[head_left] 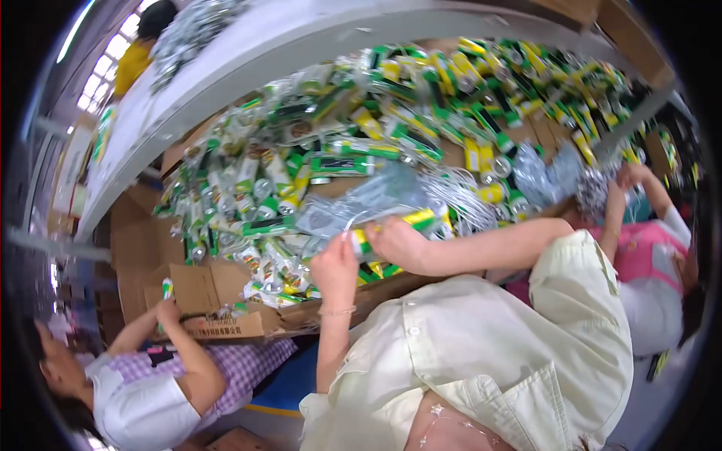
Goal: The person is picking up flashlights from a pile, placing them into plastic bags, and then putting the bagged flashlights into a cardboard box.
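Observation:
In front of my chest, my right hand [398,244] is closed around a slim green-and-yellow packaged item [419,219], whose ends show on both sides of the fingers. Close beside it on the left, my left hand [335,264] pinches a thin white cord [350,222]. The cord loops up from the left fingers toward the packaged item; where it joins is hidden by my right hand. Just beyond both hands lie clear plastic bags [365,201] and a bundle of white cords [459,197].
A large cardboard bin [139,240] holds many similar green, yellow and white packs. A white shelf [301,37] arches over its far side. At left a person [143,391] holds a pack by a smaller open carton [226,327]; another person [647,255] handles grey cords at right.

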A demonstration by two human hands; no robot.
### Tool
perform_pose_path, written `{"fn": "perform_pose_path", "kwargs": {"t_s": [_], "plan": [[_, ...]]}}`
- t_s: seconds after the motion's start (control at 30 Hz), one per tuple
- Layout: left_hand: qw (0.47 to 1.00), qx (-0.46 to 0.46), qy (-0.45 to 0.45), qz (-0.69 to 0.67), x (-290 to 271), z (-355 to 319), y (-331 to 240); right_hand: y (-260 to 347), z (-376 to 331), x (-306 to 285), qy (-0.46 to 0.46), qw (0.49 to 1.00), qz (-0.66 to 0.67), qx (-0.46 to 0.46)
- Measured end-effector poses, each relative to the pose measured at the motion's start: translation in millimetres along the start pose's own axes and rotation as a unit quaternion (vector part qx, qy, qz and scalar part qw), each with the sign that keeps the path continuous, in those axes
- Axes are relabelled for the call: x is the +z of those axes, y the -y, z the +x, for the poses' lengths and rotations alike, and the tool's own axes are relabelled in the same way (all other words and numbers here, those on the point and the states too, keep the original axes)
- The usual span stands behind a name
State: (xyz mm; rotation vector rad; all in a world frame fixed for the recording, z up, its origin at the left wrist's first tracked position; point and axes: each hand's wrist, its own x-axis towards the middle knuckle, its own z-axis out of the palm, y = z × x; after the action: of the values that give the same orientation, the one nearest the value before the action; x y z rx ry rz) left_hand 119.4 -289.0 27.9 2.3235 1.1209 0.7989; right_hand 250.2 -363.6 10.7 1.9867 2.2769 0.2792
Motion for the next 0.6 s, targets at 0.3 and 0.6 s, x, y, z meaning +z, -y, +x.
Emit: {"fn": "perform_pose_path", "kwargs": {"t_s": [0.3,0.6], "plan": [[0.985,-0.135,0.04,-0.095,15,4,61,-109,-28,52,-0.189,0.922,0.271,0.203],[0.973,-0.182,0.085,-0.116,9,3,53,-201,-85,78,-0.005,0.916,0.279,0.287]]}}
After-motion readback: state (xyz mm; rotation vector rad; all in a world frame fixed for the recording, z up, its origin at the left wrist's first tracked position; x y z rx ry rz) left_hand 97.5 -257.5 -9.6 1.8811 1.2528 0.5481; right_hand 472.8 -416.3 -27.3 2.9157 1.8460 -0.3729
